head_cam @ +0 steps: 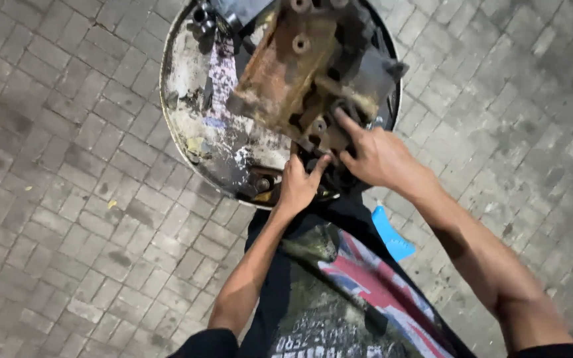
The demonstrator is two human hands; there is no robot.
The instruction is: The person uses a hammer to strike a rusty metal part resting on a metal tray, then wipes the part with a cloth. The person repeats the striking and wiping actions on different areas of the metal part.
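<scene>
A: While I log this, give me counts. Hands?

B: Two, both the wearer's. Left hand (298, 180) sits at the near lower edge of one rusty metal part (300, 73), fingers curled, thumb and forefinger pinching something small and dark under the part. Can't tell what the small thing is.

A: Right?

B: Right hand (378, 156) is on the part's near right corner, forefinger stretched out and pressing on the metal, other fingers bent around the edge. Touching, not lifting as far as I can see.

A: Where's the part?

B: Lying tilted on one round drum top (190, 113), used as the worktop. Drum lid is white, stained and scratched, dark rim. Part covers the upper right of it. I count three round holes showing along the rusty face, plus a grey metal plate (376, 73) on its right side.

A: Anything else on the lid?

B: One cluster of dark sockets (202, 18) at the far left edge, number unclear, blurred. One bung cap (262, 183) near the front rim, just beside the left hand.

A: Ground?

B: Grey brick paving (67, 219) all round. One blue plastic thing (392, 235) on the floor below the right forearm, partly hidden. Wearer's dark printed clothing (339, 292) fills the bottom middle.
</scene>
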